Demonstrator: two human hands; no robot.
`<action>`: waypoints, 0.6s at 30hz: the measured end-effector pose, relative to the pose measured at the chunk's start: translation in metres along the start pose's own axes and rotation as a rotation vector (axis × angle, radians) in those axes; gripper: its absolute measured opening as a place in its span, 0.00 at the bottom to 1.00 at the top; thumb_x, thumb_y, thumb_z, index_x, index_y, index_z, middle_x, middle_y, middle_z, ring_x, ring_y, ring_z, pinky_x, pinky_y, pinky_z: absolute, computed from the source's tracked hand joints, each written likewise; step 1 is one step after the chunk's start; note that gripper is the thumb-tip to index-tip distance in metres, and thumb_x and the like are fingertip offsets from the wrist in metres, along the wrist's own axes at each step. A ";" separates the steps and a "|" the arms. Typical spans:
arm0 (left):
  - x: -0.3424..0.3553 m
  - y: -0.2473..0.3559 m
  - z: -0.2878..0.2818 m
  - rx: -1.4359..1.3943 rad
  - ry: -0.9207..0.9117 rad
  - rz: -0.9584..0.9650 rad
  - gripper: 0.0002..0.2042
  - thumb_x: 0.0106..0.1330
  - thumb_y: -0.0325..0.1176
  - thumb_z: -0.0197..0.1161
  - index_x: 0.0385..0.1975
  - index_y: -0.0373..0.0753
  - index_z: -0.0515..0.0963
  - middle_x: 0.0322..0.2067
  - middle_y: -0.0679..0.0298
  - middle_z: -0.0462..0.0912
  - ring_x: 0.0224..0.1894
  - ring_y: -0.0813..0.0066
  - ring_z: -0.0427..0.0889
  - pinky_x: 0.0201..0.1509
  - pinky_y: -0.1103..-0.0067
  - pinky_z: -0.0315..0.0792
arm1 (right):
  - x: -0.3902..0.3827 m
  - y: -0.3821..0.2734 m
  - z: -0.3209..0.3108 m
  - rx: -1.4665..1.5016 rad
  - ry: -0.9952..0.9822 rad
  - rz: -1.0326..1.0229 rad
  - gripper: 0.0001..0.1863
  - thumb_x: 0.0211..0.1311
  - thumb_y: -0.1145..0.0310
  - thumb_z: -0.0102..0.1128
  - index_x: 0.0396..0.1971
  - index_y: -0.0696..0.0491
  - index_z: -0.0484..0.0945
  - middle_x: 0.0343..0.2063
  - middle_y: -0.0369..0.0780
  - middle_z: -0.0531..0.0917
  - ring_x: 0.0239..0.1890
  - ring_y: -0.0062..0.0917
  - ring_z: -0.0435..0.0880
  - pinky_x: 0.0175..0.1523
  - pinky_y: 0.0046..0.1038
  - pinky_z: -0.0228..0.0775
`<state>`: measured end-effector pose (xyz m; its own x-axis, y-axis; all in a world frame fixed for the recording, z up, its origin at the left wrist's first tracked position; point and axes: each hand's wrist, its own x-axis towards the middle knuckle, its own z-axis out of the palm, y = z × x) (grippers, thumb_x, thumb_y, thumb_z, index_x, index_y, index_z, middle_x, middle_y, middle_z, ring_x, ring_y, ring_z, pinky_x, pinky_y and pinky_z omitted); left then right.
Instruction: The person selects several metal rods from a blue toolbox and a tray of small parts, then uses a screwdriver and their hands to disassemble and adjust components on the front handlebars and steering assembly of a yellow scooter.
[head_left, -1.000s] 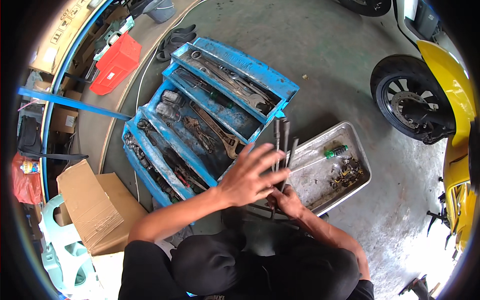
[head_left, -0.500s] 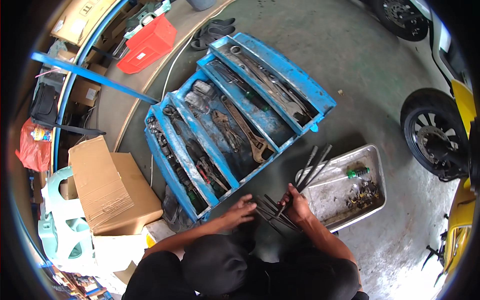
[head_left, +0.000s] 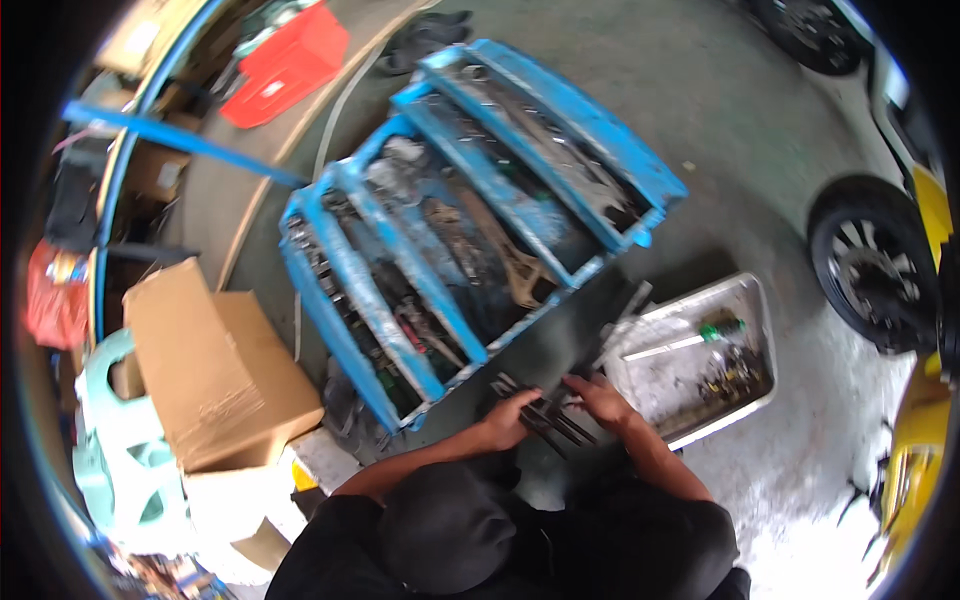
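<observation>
Left hand (head_left: 508,418): closed on dark rods (head_left: 571,428), lower centre | right hand (head_left: 602,402): gripping more rods, just right; finger detail blurred | best handling: firm grip, rods parallel, ends clear of tray (head_left: 655,385), centre-right

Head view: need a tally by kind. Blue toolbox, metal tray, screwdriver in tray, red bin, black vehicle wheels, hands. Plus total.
Toolbox: 1
Tray: 1
Screwdriver: 1
Bin: 1
Wheels: 2 (near one, far one)
Hands: 2 (left hand, right hand)
Total: 8
</observation>
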<state>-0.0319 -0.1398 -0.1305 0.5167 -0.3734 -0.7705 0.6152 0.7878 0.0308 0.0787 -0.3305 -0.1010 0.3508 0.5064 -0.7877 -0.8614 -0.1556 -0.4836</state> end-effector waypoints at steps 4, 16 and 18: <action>0.014 0.017 -0.022 0.026 0.160 0.141 0.07 0.67 0.33 0.60 0.42 0.43 0.75 0.39 0.62 0.82 0.43 0.66 0.82 0.49 0.68 0.75 | -0.006 0.021 -0.049 -0.692 0.161 -0.279 0.23 0.65 0.53 0.57 0.48 0.59 0.78 0.42 0.48 0.84 0.44 0.32 0.83 0.52 0.34 0.72; 0.026 0.037 -0.013 0.356 0.560 0.111 0.19 0.69 0.50 0.58 0.51 0.45 0.68 0.47 0.58 0.78 0.50 0.56 0.79 0.55 0.49 0.69 | -0.078 0.047 -0.067 -1.272 0.448 -0.221 0.32 0.49 0.44 0.69 0.49 0.48 0.73 0.37 0.42 0.84 0.41 0.41 0.84 0.43 0.43 0.76; 0.025 0.040 -0.023 0.355 0.535 0.085 0.21 0.70 0.55 0.55 0.50 0.46 0.68 0.50 0.59 0.76 0.52 0.56 0.77 0.57 0.47 0.67 | -0.076 0.051 -0.072 -1.263 0.566 -0.286 0.22 0.48 0.57 0.68 0.43 0.48 0.74 0.36 0.41 0.82 0.40 0.41 0.84 0.40 0.43 0.77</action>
<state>-0.0082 -0.1059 -0.1630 0.2606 0.0514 -0.9641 0.7919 0.5598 0.2439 0.0346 -0.4380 -0.0936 0.8123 0.2926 -0.5045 0.0622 -0.9036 -0.4239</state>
